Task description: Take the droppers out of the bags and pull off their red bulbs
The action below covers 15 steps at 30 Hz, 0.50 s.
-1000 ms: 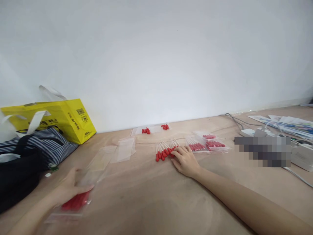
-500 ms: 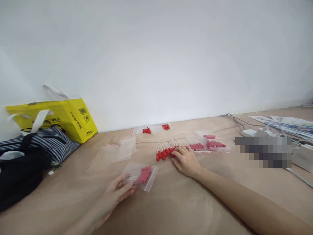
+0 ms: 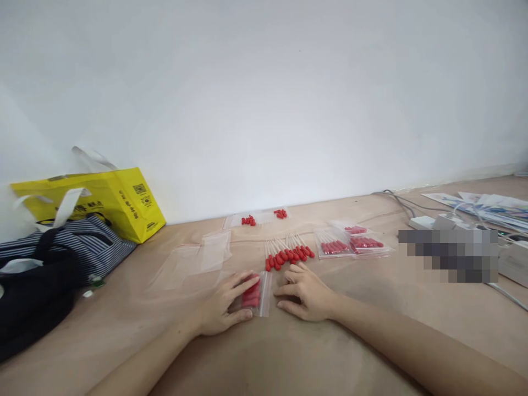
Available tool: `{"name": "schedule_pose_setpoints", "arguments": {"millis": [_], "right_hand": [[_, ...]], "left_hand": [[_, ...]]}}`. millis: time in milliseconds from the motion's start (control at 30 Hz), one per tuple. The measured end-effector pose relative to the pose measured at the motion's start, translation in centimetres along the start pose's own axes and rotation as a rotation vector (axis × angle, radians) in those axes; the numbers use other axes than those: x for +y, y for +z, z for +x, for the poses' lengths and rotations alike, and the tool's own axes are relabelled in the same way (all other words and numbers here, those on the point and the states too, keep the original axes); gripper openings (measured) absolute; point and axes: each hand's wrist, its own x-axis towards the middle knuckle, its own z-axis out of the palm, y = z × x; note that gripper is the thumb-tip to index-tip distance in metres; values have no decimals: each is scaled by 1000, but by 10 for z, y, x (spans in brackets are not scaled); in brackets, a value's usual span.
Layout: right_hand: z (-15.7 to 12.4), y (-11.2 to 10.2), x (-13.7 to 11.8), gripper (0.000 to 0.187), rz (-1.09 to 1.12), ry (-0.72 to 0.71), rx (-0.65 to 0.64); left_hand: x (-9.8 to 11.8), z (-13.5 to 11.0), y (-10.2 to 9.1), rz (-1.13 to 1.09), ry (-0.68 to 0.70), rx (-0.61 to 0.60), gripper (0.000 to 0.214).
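My left hand (image 3: pixel 223 305) rests on a clear zip bag (image 3: pixel 264 297) of red-bulbed droppers, fingers spread over it and thumb along its lower edge. The droppers' thin stems are hidden under the hand. To the right of the bag, my right hand (image 3: pixel 305 294) lies on the table with fingers loosely bent and apart, holding nothing. Just beyond its fingertips is a row of loose droppers (image 3: pixel 284 256), pale stems pointing toward the wall. Filled zip bags (image 3: pixel 334 247) of droppers overlap farther right.
Empty clear bags (image 3: pixel 214 251) lie left of the row. Separate red bulbs (image 3: pixel 248 220) and thin pale stems sit on plastic near the wall. A yellow bag (image 3: pixel 140 206) and a striped bag (image 3: pixel 101 242) stand at left. Cables, a power strip (image 3: pixel 449 222) and papers (image 3: pixel 490 206) are at right.
My left hand has brought the filled bag rightward and laid it flat, its fingers now spread over it. My right hand has drawn back from the loose droppers toward me.
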Motion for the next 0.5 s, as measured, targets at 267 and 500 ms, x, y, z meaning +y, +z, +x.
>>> {"name": "schedule_pose_setpoints", "arguments": {"millis": [267,500], "right_hand": [[-7,-5,2,27,115,23,-19],[-8,4,4,14,95,73,131]], "left_hand": [[25,6,23,-60,-136,99,56],[39,13,21,-107,-130,155,43]]}}
